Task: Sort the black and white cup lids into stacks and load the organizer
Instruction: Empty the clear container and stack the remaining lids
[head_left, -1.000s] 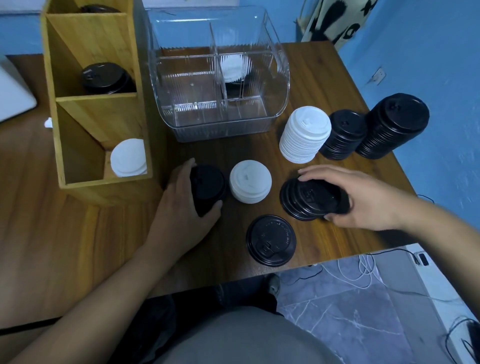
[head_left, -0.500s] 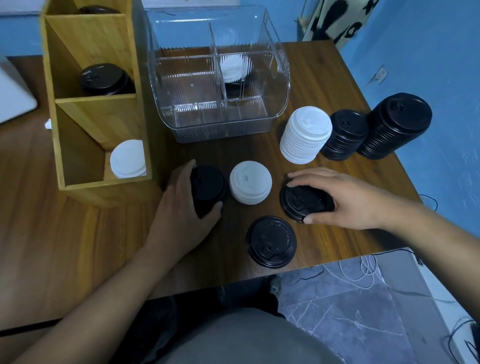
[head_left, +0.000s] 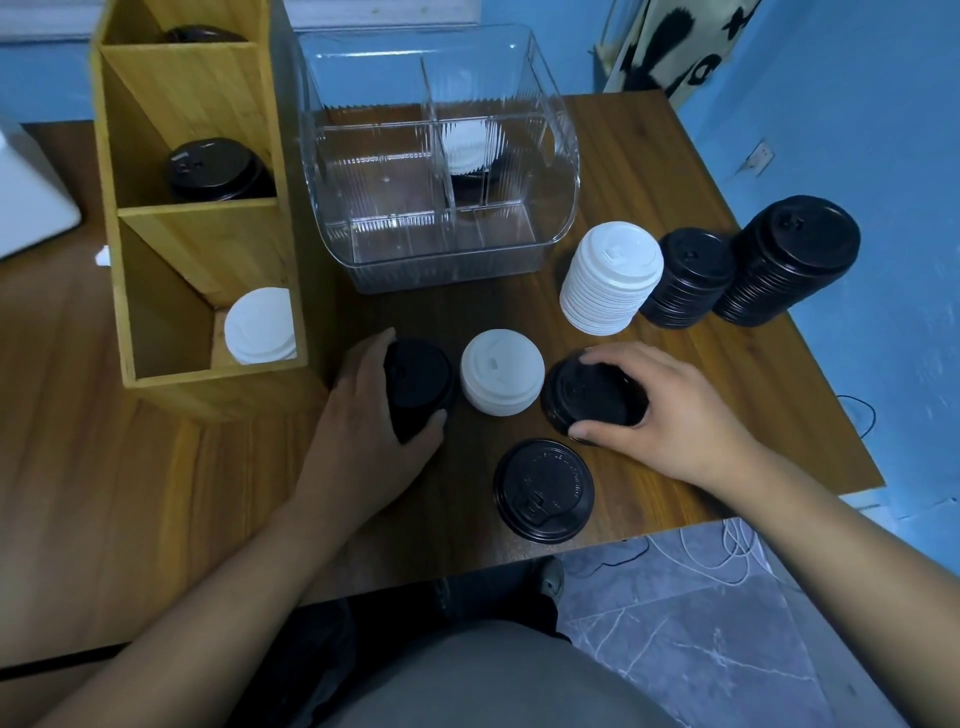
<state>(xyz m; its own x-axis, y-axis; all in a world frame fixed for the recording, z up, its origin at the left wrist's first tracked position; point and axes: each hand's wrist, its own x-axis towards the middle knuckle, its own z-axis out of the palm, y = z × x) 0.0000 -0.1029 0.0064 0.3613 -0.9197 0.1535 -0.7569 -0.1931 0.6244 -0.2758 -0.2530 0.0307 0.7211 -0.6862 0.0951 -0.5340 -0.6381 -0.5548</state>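
- A wooden organizer stands at the table's left rear. Its middle compartment holds black lids; its front compartment holds white lids; a dark lid shows in the rear compartment.
- Beside it sits a clear plastic bin with dividers; a white lid stack shows in its right rear section, with something dark beneath.
- Right of the bin stand three stacks: a tall white stack, a small black stack, and a large black stack near the table's right edge.
- The left hand grips a short black stack.
- A short white stack sits between the hands.
- The right hand curls over a black lid pile, holding it.
- A single black lid lies close to the front edge.
- Bare tabletop spreads at front left.
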